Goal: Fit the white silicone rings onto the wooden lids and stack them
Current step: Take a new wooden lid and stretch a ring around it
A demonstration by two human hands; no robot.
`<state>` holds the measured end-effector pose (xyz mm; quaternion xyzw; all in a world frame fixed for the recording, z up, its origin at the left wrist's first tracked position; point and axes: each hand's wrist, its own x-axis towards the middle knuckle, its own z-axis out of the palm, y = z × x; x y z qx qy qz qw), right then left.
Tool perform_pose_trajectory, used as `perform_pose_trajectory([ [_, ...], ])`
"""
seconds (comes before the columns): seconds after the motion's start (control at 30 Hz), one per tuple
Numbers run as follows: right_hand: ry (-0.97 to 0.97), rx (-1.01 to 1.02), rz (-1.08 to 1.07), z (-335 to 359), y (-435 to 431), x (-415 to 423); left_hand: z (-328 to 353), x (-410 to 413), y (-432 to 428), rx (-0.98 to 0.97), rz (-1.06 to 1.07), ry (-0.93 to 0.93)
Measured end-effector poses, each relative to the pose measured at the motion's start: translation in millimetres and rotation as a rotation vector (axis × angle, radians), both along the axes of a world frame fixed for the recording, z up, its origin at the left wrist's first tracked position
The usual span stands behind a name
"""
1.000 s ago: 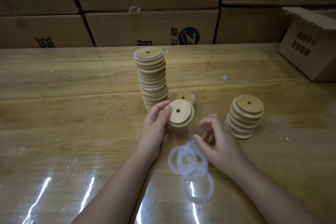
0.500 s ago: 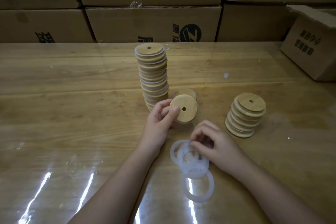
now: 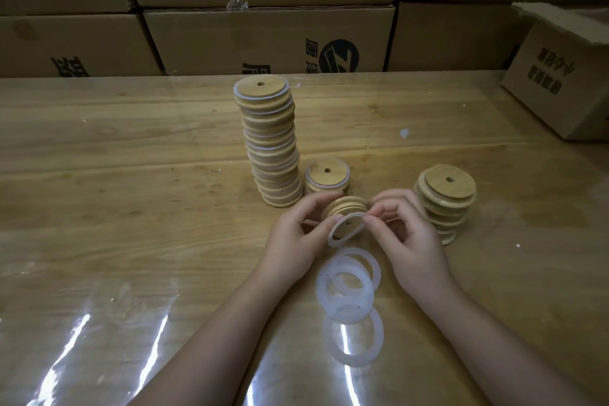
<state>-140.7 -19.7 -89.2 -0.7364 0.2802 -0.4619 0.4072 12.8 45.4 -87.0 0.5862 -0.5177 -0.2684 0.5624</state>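
Note:
My left hand (image 3: 293, 236) grips a wooden lid (image 3: 344, 206) tilted on edge above the table. My right hand (image 3: 408, 241) pinches a white silicone ring (image 3: 342, 231) and holds it against the lid's near face. The left thumb also touches the ring. A tall stack of ringed lids (image 3: 272, 145) stands just behind, with a short ringed stack (image 3: 327, 175) beside it. A stack of bare wooden lids (image 3: 445, 201) stands to the right. Several loose white rings (image 3: 349, 290) lie overlapping on the table below my hands.
Cardboard boxes (image 3: 263, 36) line the back edge of the wooden table (image 3: 131, 208). An open box (image 3: 560, 76) sits at the back right. The table is covered in glossy clear film with glare near the front left.
My right hand lifted one ring from the loose pile and brought it up to the lid. My left hand tipped the lid from flat-facing to on edge and lowered it toward the ring.

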Motion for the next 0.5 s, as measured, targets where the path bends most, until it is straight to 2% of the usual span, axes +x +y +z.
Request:
perform_pose_trajectory([
  [0.17,0.035,-0.016,-0.043,-6.4,-3.8,0.9,-0.5,-4.6,3.8,-0.028,0.021,-0.033],
  [0.5,0.01,0.01,-0.075,-10.7,-6.7,2.8,-5.8,-5.0,1.6,-0.146,0.073,-0.236],
])
